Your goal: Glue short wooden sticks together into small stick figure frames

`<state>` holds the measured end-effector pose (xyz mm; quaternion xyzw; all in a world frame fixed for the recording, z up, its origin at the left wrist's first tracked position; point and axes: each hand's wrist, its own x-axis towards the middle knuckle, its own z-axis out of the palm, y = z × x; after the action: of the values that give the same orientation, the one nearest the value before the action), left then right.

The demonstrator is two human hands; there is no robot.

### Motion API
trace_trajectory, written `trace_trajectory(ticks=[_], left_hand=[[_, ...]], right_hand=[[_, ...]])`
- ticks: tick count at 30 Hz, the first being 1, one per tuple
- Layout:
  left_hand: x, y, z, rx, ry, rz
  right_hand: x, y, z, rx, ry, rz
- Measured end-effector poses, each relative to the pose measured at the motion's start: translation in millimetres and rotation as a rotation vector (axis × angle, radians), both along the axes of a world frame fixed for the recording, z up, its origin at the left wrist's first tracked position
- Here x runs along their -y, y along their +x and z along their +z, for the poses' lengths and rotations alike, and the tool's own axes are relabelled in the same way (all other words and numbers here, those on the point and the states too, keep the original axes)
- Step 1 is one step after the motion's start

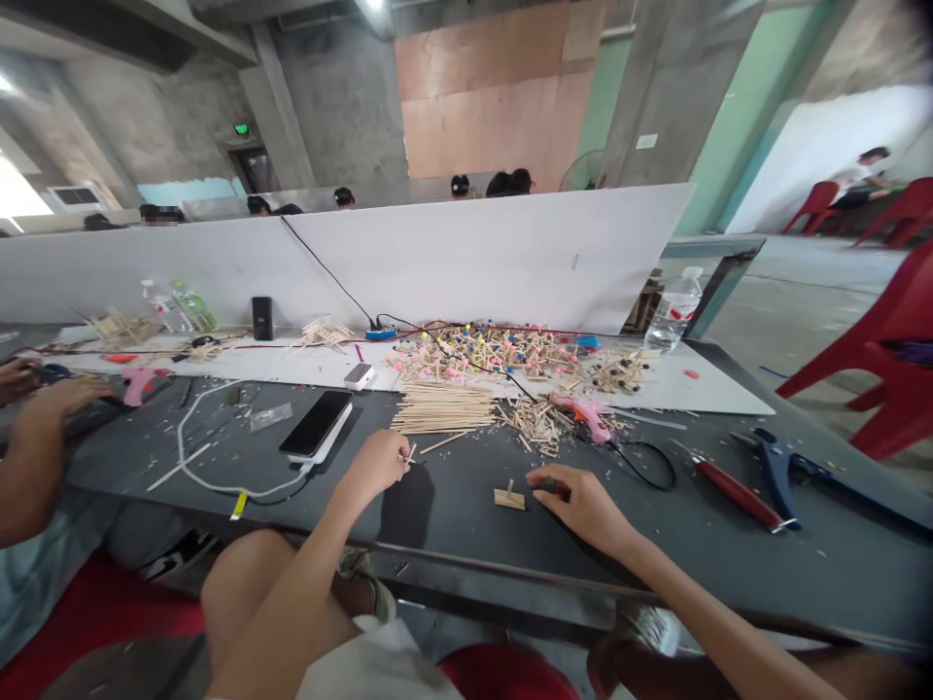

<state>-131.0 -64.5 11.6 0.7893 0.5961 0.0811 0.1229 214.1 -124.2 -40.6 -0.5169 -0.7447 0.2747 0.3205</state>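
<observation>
My left hand (380,463) is closed in a pinch above the dark table, with small wooden sticks (408,457) poking out past the fingertips. Lower on the right, my right hand (579,498) rests by the table with thumb and fingers apart and nothing between them. Just left of its fingertips lies a small wooden assembly (509,499): a flat piece made of short sticks with one stick standing up from it. Beyond the hands is a stack of long thin wooden sticks (443,408), with a pile of short cut sticks (537,428) to its right.
A pink glue gun (589,418), a red-handled tool (740,494) and blue-handled pliers (777,472) lie to the right. Many colour-tipped stick pieces (488,352) are heaped behind. A phone (316,424) on a white power bank is at left. A co-worker's hand (77,394) is further left.
</observation>
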Motion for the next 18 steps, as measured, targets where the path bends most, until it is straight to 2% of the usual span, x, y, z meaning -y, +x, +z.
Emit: trace_trajectory(ticks=[3,6,10,18], left_hand=[[5.4,13.5,8.7,0.14,0.134,-0.104],[17.6,32.5,15.5,0.4,0.358,-0.274],[37.5,59.9,13.6,0.539,0.629,-0.5],[63.7,91.2,-3.2,0.643,0.564,-0.734]], right_hand=[[2.2,1.5,5.3,-0.008,0.095,-0.061],[10.1,0.0,13.1,-0.039,0.232,-0.108],[25.4,-7.1,18.2,-0.079,0.399,-0.089],[47.5,-22.7,17.7,0.002,0.515,0.113]])
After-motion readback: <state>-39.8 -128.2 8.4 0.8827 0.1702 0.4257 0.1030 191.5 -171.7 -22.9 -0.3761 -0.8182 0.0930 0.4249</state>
